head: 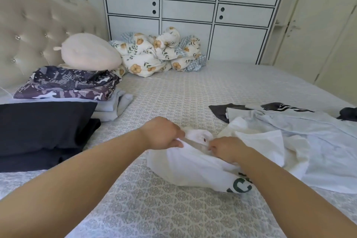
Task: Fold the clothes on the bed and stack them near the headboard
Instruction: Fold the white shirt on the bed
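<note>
A white T-shirt (195,168) with green letters lies bunched on the patterned bed (173,92) in front of me. My left hand (162,133) and my right hand (226,149) both pinch its upper edge, stretching it between them. To the right lies a loose heap of unfolded clothes (301,133), pale blue, white and dark. At the left, near the tufted headboard (29,31), sit folded clothes: a dark patterned garment (67,83) on pale blue ones (114,106), and black folded clothes (42,129) in front.
A cream pillow (88,52) and a crumpled floral duvet (158,52) lie at the far side of the bed. White wardrobe doors (189,6) stand behind. A pale door (328,25) is at the right.
</note>
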